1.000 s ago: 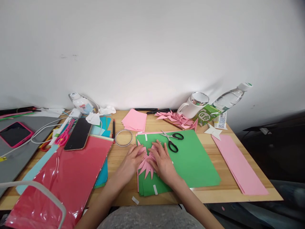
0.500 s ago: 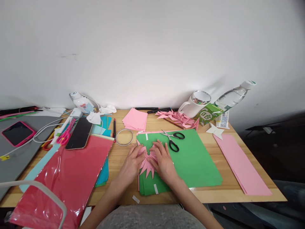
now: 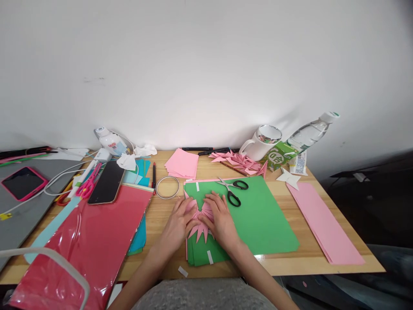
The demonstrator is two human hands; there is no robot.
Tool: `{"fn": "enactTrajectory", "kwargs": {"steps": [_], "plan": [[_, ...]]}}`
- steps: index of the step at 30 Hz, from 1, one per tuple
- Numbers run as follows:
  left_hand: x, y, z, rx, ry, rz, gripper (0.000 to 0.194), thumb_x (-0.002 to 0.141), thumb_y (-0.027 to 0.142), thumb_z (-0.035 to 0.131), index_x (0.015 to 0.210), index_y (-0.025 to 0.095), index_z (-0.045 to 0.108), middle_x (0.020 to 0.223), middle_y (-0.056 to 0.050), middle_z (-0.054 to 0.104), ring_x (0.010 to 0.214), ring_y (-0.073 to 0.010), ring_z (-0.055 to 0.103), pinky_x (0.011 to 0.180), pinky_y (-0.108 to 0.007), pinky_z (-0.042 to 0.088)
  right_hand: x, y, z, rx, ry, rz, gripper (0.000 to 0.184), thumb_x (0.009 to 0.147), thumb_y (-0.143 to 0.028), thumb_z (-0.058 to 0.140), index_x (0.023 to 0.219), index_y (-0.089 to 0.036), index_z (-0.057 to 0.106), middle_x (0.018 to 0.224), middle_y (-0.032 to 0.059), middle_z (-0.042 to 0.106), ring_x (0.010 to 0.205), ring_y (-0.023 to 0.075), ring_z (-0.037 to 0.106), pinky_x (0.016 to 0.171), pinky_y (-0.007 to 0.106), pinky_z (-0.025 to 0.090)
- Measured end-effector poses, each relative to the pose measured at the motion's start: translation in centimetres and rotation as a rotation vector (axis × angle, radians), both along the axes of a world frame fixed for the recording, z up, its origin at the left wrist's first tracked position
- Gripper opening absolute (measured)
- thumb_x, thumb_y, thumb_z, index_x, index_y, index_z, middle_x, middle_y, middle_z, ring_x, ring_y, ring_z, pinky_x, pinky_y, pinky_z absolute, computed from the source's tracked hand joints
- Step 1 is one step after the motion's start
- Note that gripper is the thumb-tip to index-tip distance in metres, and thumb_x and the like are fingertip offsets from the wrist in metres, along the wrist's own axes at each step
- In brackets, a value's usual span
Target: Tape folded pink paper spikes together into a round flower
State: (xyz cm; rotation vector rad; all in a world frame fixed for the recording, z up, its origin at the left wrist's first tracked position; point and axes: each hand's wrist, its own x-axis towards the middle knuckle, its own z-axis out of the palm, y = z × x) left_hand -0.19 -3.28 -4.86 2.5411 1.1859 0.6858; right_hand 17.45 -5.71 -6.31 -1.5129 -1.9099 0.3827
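A pleated pink paper fan (image 3: 201,232) with pointed tips lies spread on a stack of green paper sheets (image 3: 264,224), its folds meeting near the middle. My left hand (image 3: 177,221) holds its left side, fingers over the pleats and thumb near the centre. On its right side my right hand (image 3: 221,217) grips the paper in the same way, thumb pointing inward. Both hands cover part of the fan. Black-handled scissors (image 3: 232,186), blades apart, rest on the green sheets just beyond my right hand.
Pink paper squares (image 3: 182,163), a metal ring (image 3: 167,187) and folded pink paper pieces (image 3: 240,162) lie farther back. A white mug (image 3: 260,146) and a leaning water bottle (image 3: 311,133) stand right. Left are a red folder (image 3: 93,241) and a phone (image 3: 106,183); pink strips (image 3: 325,224) lie right.
The view has shifted slightly. Both hands stay on the pink fan with hardly any visible movement; the left fingers lie a little closer over the pleats.
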Motion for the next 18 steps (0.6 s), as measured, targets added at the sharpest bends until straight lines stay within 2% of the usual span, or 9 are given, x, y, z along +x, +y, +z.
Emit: {"fn": "enactTrajectory", "kwargs": {"steps": [6,11,13,16,18], "plan": [[0.1,-0.2,0.8,-0.049,0.019,-0.004,0.033,0.090,0.030,0.049,0.119,0.018,0.061,0.126,-0.012,0.059,0.121,-0.0254,0.047,0.097,-0.047,0.048,0.0,0.1,0.1,0.012,0.012,-0.009,0.032,0.082,-0.027,0.063,0.111,-0.018,0.053,0.119,0.0126,0.059,0.119,0.0282,0.049,0.107,0.057,0.031],[0.6,-0.4,0.8,-0.012,0.137,0.022,0.034,0.088,0.028,0.053,0.120,0.015,0.059,0.124,-0.014,0.061,0.122,-0.0283,0.049,0.103,-0.052,0.040,0.1,0.4,0.8,-0.009,-0.047,-0.005,0.020,0.081,-0.028,0.065,0.094,-0.018,0.054,0.112,0.0123,0.060,0.114,0.0283,0.052,0.105,0.055,0.034],[0.8,-0.6,0.6,-0.033,0.165,0.028,0.036,0.088,0.026,0.053,0.122,0.014,0.057,0.126,-0.015,0.059,0.125,-0.0287,0.048,0.106,-0.051,0.038,0.5,0.7,1.3,-0.024,-0.097,0.033,0.014,0.083,-0.029,0.063,0.090,-0.019,0.056,0.112,0.0118,0.061,0.114,0.0289,0.052,0.104,0.056,0.033],[1.0,-0.8,0.3,-0.106,0.154,0.048,0.038,0.089,0.021,0.050,0.126,0.014,0.054,0.133,-0.015,0.054,0.130,-0.0266,0.044,0.104,-0.044,0.043,1.8,1.4,2.3,-0.087,-0.142,0.149,0.010,0.084,-0.027,0.063,0.089,-0.020,0.059,0.114,0.0104,0.060,0.116,0.0288,0.051,0.104,0.057,0.032],[1.1,-1.0,0.3,-0.129,0.152,0.057,0.039,0.090,0.018,0.049,0.128,0.013,0.052,0.135,-0.016,0.052,0.131,-0.0261,0.043,0.102,-0.041,0.045,3.0,1.9,3.2,-0.148,-0.144,0.286,0.017,0.080,-0.021,0.067,0.096,-0.021,0.061,0.119,0.0096,0.059,0.119,0.0278,0.049,0.104,0.055,0.032]]}}
